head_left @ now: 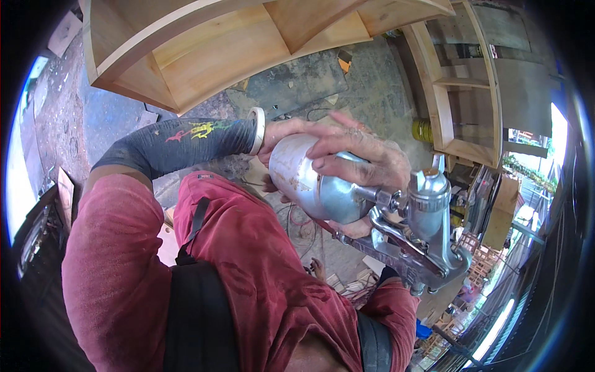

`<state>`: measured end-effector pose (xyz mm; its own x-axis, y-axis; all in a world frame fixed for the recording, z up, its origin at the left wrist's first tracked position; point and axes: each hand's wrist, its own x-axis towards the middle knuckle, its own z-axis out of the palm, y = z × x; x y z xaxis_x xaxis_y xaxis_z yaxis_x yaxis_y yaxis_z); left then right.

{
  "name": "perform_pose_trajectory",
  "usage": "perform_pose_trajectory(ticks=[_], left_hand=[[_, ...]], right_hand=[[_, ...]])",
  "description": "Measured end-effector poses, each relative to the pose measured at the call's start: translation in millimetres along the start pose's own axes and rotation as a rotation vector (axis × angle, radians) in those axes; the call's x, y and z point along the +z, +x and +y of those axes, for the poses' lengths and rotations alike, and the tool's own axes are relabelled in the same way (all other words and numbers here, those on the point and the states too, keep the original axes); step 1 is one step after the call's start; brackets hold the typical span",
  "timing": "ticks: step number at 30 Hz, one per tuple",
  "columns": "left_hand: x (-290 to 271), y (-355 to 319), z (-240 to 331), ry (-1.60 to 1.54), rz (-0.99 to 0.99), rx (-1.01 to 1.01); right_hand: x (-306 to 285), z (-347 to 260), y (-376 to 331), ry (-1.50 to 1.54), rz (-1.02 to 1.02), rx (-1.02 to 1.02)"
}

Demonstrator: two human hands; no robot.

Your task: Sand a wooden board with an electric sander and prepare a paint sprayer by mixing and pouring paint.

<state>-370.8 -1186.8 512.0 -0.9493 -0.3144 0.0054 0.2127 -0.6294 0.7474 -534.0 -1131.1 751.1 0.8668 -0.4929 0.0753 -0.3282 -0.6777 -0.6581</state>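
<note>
A silver spray gun [427,217] with a metal paint cup [294,167] is held tilted on its side in front of my chest. My left hand [288,131] is closed around the cup's far end, its fingers partly hidden behind it. My right hand [372,155] wraps over the cup near the gun's fitting, fingers bent across the metal. Some of the fingers are smeared by motion. The cup shows brownish stains. Below the cup, a reddish hose [325,228] meets the gun's handle, and my right forearm is mostly hidden behind the gun.
A large wooden shelf unit [217,43] stands ahead, its lower edge close beyond my left arm. Another wooden frame [443,111] stands at the right. A yellow-green roll or can [423,131] sits beside it. Cords lie on the stained floor [372,80], and stacked boards [480,198] lean at the right.
</note>
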Motion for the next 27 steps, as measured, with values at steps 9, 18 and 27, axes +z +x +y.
perform_pose_trajectory(ticks=[9,18,27], left_hand=[[30,17,44,-0.649,0.341,-0.058],[35,23,7,-0.769,0.351,0.087],[45,35,-12,-0.954,0.319,0.125]], right_hand=[[-18,54,-11,-0.205,0.206,0.126],[-7,82,-27,-0.286,0.212,0.189],[27,111,-72,-0.298,0.196,0.302]])
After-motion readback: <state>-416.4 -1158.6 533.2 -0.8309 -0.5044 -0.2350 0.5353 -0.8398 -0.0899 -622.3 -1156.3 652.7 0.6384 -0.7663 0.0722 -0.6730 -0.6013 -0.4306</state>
